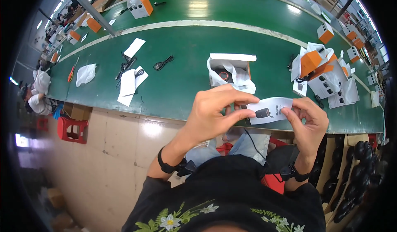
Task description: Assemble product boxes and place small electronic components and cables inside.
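Observation:
Both hands hold a small white printed leaflet [278, 115] above the table's near edge. A picture of a dark device is on it. My left hand [217, 108] pinches its left end between thumb and fingers. The right end is gripped by my right hand [310, 118], thumb on top. Just beyond the leaflet stands an open white box [233, 57]. Inside it, white wrapping [242, 82] partly covers a dark device with an orange ring [223, 75].
Left on the green table [182, 95] lie a coiled black cable [163, 62], white leaflets [127, 83], more cables, a plastic bag [86, 74] and an orange-handled tool [71, 73]. To the right are opened white-and-orange boxes [326, 85]. A red stool [72, 128] stands on the floor.

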`<state>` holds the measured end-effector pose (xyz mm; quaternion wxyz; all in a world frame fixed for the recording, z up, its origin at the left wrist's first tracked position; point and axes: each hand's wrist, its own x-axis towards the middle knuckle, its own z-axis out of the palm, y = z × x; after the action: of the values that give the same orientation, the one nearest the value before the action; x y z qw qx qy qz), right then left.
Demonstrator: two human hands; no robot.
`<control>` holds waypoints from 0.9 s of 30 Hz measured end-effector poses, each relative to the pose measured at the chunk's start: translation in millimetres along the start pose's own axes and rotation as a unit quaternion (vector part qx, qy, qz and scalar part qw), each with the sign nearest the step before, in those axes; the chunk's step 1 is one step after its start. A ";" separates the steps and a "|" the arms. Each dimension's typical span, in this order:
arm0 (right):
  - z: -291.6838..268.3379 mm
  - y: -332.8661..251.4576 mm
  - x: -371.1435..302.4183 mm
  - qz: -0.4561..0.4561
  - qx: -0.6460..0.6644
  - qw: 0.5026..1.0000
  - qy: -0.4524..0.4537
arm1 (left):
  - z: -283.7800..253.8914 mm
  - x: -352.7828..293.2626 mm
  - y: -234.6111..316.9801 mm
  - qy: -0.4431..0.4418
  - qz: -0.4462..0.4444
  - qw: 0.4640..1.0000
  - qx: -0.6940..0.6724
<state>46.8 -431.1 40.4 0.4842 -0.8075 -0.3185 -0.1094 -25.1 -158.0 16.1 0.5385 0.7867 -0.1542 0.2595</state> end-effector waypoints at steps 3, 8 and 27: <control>3.9 -22.4 16.2 -0.010 0.024 0.994 0.107 | -29.8 20.4 -6.7 -0.020 0.071 0.993 0.092; 28.0 -48.4 52.3 -0.210 -0.123 0.963 0.116 | -55.3 38.8 -1.0 -0.170 0.075 0.865 0.466; 104.7 -30.5 91.0 -0.306 -0.354 0.881 -0.076 | -66.4 22.2 -30.8 -0.159 0.168 0.858 0.459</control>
<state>84.5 -294.8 53.2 0.0829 -0.7932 -0.5256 -0.2961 -6.9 -84.1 24.2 0.0330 0.9372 -0.2315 0.2590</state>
